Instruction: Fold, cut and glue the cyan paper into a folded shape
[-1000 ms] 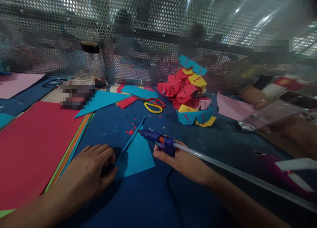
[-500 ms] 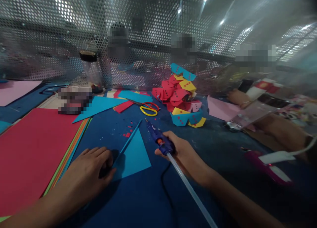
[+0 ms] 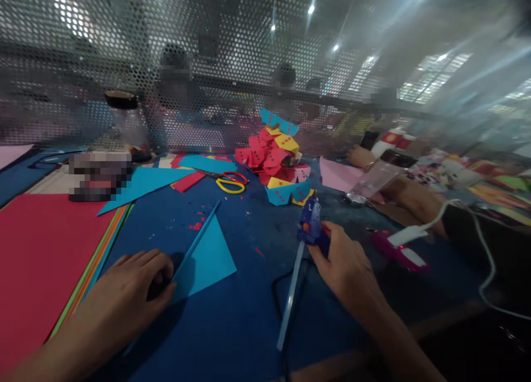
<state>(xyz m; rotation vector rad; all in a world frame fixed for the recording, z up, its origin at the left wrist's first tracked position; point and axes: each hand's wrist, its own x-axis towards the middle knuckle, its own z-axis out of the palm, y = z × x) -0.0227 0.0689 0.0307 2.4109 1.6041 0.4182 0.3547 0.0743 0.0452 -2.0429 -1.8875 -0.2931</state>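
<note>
My left hand [image 3: 136, 279] is closed, fingers curled over the lower end of a sheet of blue paper [image 3: 209, 263] whose left edge is rolled into a thin tube [image 3: 198, 235]. A flat, pointed part of the sheet lies to the right of the roll. In my right hand [image 3: 346, 254] is a dark blue hot glue gun [image 3: 311, 224], its nozzle pointing away from me. A long clear glue stick [image 3: 291, 299] sticks out of its back. Just past the nozzle stands a stack of folded red, yellow and blue paper pieces [image 3: 269, 158] with dots.
Scissors [image 3: 230, 182] with red and yellow handles lie behind the blue paper. Coloured sheets [image 3: 37, 260] are stacked at left, near a lidded jar [image 3: 135, 130]. At right are a pink power strip [image 3: 400, 249], a clear bottle [image 3: 377, 177] and another person's arm [image 3: 415, 196].
My right hand has swung the glue gun to the right, away from the rolled blue paper. My left hand stays on the paper. The whole view has shifted slightly.
</note>
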